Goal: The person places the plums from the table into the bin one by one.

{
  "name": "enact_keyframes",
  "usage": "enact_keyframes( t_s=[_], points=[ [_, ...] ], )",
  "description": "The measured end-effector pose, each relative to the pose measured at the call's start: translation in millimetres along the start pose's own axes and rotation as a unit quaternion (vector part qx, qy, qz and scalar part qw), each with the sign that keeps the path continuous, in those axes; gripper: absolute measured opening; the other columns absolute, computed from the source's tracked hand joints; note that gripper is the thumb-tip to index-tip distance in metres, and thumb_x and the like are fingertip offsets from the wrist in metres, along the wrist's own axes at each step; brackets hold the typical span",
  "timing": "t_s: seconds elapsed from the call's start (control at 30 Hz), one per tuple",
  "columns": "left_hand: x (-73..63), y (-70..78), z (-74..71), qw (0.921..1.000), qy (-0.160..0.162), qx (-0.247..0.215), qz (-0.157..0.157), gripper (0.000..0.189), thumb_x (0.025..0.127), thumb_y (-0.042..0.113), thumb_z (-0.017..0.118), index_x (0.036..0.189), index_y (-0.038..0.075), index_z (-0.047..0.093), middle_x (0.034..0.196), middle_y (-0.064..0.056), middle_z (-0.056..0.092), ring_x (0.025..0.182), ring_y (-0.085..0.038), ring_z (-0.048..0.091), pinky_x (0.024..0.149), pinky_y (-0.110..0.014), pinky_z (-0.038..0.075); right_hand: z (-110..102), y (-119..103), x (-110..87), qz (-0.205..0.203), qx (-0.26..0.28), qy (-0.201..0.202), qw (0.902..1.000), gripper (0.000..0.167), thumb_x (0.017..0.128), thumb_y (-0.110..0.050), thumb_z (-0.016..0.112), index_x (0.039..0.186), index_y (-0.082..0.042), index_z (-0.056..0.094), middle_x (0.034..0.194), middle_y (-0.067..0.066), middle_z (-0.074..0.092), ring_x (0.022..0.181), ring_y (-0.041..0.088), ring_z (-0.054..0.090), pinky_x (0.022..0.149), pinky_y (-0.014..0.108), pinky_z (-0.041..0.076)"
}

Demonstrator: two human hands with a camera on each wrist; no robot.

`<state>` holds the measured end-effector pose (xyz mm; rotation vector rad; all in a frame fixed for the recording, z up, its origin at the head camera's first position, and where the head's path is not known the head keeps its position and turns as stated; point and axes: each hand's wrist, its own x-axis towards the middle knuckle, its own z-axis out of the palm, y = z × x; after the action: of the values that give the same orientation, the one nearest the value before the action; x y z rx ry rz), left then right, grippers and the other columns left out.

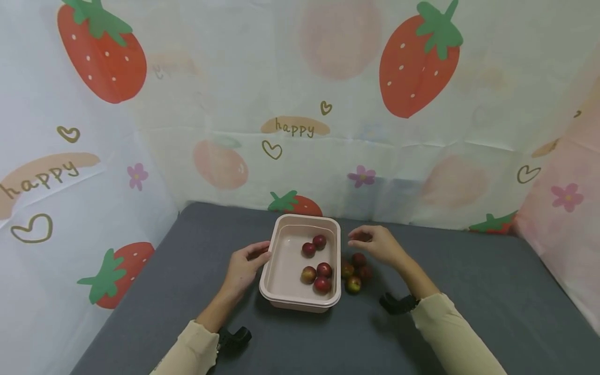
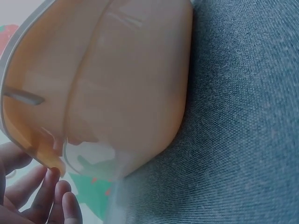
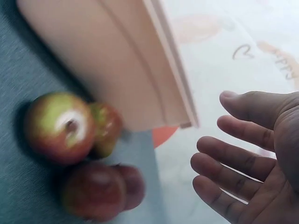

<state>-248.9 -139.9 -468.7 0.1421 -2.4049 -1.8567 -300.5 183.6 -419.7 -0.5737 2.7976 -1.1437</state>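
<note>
A pale pink plastic container (image 1: 292, 247) sits on the grey cloth with several red plums (image 1: 322, 285) inside, toward its right side. My left hand (image 1: 245, 268) is at its left rim, thumb over the edge and curled fingers against the outside; the left wrist view shows these fingers (image 2: 50, 186) at the rim. To the right, my right hand (image 1: 379, 244) hovers beside the container, holding nothing, its fingers slightly bent and apart in the right wrist view. Below it, a cluster of red and yellow-green plums (image 1: 353, 284) lies against the container's right side.
Dark grey cloth (image 1: 187, 291) covers the table around the container. A white curtain (image 1: 225, 83) printed with strawberries and hearts stands behind and at both sides. Black straps (image 1: 397, 303) are on both wrists.
</note>
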Motion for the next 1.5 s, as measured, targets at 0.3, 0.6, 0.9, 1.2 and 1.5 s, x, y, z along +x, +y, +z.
enact_keyframes(
  t_s=[0.3, 0.6, 0.9, 1.2, 1.5],
  points=[
    [0.2, -0.1, -0.1, 1.0, 0.0, 0.002, 0.009, 0.033, 0.091, 0.013, 0.068, 0.122, 0.004, 0.066, 0.115, -0.015, 0.069, 0.106, -0.023, 0.06, 0.082, -0.023, 0.049, 9, 29, -1.6, 0.022, -0.019, -0.007, 0.9996, 0.028, 0.091, -0.02, 0.067, 0.112, -0.001, 0.069, 0.104, 0.013, 0.072, 0.095, 0.026, 0.067, 0.085, 0.044, 0.053],
    [0.1, -1.0, -0.5, 1.0, 0.0, -0.006, 0.007, 0.033, 0.09, 0.013, 0.068, 0.122, 0.004, 0.067, 0.114, -0.014, 0.069, 0.106, -0.022, 0.06, 0.082, -0.023, 0.048, 18, 45, -1.3, 0.027, -0.024, -0.021, 0.9991, 0.029, 0.088, -0.021, 0.072, 0.109, -0.001, 0.069, 0.1, 0.013, 0.072, 0.091, 0.025, 0.068, 0.079, 0.04, 0.054],
    [1.1, -3.2, -0.5, 0.9999, -0.002, -0.006, 0.011, 0.033, 0.09, 0.013, 0.068, 0.122, 0.004, 0.067, 0.114, -0.015, 0.069, 0.105, -0.022, 0.061, 0.08, -0.022, 0.048, 22, 48, -1.8, 0.04, -0.025, -0.023, 0.9986, 0.03, 0.087, -0.02, 0.072, 0.11, -0.001, 0.068, 0.103, 0.014, 0.071, 0.094, 0.027, 0.068, 0.08, 0.042, 0.054],
    [1.7, -3.7, -0.2, 0.9999, -0.002, -0.006, 0.01, 0.035, 0.091, 0.015, 0.068, 0.124, 0.005, 0.066, 0.117, -0.014, 0.069, 0.107, -0.023, 0.06, 0.082, -0.023, 0.048, 26, 49, -3.4, 0.043, -0.042, -0.002, 0.9982, 0.027, 0.086, -0.02, 0.074, 0.106, -0.002, 0.07, 0.099, 0.012, 0.072, 0.092, 0.025, 0.066, 0.081, 0.042, 0.052],
    [1.8, -4.5, 0.5, 1.0, -0.001, -0.006, 0.008, 0.035, 0.091, 0.015, 0.068, 0.124, 0.005, 0.066, 0.118, -0.015, 0.068, 0.108, -0.023, 0.06, 0.082, -0.021, 0.048, 30, 50, -5.5, 0.047, -0.033, 0.013, 0.9983, 0.027, 0.086, -0.02, 0.074, 0.106, -0.002, 0.07, 0.099, 0.013, 0.073, 0.092, 0.025, 0.068, 0.083, 0.043, 0.053]
  ],
)
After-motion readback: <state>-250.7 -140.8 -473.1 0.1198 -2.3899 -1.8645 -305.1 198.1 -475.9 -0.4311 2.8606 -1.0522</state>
